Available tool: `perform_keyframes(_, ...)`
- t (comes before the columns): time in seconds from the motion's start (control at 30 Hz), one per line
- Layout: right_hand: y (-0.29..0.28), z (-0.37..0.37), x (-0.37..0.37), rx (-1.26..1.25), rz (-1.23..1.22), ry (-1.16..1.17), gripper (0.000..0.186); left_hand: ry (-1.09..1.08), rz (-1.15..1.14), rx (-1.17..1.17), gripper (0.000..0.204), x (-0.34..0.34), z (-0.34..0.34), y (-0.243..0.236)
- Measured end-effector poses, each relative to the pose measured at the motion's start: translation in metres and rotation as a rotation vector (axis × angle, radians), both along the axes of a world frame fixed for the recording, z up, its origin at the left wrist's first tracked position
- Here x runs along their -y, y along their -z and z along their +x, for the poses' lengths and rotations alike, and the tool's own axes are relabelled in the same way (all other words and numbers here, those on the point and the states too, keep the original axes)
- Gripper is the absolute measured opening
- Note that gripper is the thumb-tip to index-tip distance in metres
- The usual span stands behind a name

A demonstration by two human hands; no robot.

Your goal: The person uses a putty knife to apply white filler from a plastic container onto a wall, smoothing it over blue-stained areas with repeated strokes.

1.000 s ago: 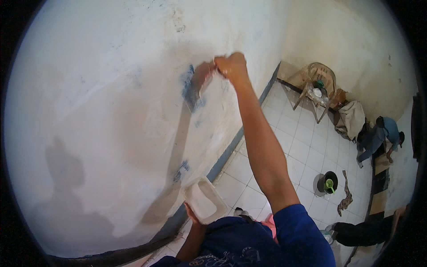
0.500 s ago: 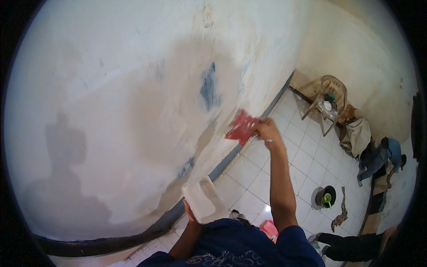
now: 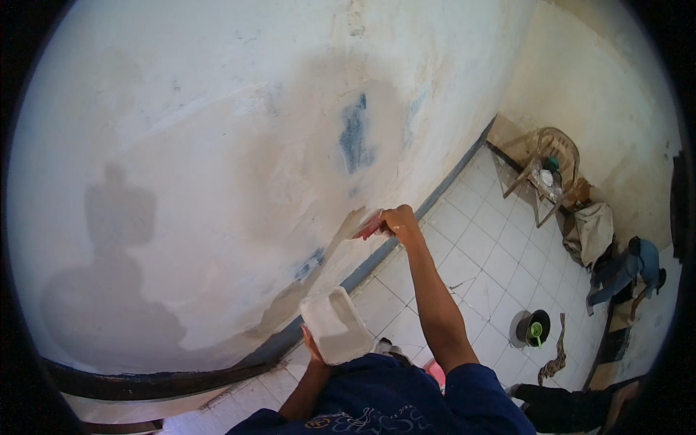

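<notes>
Looking down through the head cam at a big whitewashed plaster wall (image 3: 217,145) with a dull blue patch (image 3: 354,138) showing through higher up. My right hand (image 3: 397,221) is stretched out and closed around a small flat red scraper-like tool (image 3: 370,228), and the blade is pressed against the wall low down, just above the dark blue-grey skirting band (image 3: 406,228) where the wall meets the white tiled floor (image 3: 493,261). The tool sticks out from the hand toward the left, its flat side lying against the plaster, so the wall is straight ahead and left of the fingers, touching. My left hand (image 3: 313,344) stays tucked in close to my body, gripping the underside of a white rectangular plastic tray (image 3: 335,325) that tilts up toward the wall; it sits below and left of the right hand, well apart from the tool. So the right hand is the one at the wall, and the left only carries the tray. Off to the right there's a beige plastic chair (image 3: 554,156) with stuff on it, a black bucket (image 3: 535,326) on the floor, and some heaped clothes (image 3: 609,254) by the far wall.
</notes>
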State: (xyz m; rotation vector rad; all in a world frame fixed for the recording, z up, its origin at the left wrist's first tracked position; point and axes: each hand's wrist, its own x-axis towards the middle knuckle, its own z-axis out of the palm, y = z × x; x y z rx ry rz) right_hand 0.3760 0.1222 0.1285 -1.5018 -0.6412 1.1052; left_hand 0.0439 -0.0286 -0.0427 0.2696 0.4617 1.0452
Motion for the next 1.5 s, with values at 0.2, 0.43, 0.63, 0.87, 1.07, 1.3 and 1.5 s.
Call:
perform_keyframes(0.2,0.045,0.001,-0.013,-0.056,-0.013,0.135,0.016,0.004,0.004,-0.005,0.091,0.001,0.002,0.007)
perform_keyframes(0.43,-0.007,-0.007,-0.038,-0.021,0.063,0.135,0.016,0.032,-0.085,0.096,0.093,-0.001,-0.003,0.016)
perform_keyframes(0.63,-0.091,-0.007,-0.031,0.023,0.138,0.128,0.018,0.079,0.046,0.013,0.095,-0.001,0.013,-0.025)
perform_keyframes(0.87,-0.176,-0.023,-0.012,0.07,0.238,0.2,0.017,0.192,0.229,-0.042,0.095,-0.003,0.03,-0.057)
perform_keyframes(1.07,-0.244,-0.037,0.006,0.038,0.338,0.163,0.016,0.197,0.016,0.03,0.098,-0.013,0.02,0.014)
perform_keyframes(1.3,-0.301,-0.034,0.038,0.253,0.619,0.059,0.017,0.204,0.011,0.088,0.097,-0.016,0.015,0.013)
perform_keyframes(1.5,-0.215,0.009,0.095,0.186,0.413,0.124,0.02,0.112,0.112,0.067,0.095,-0.005,0.017,-0.062)
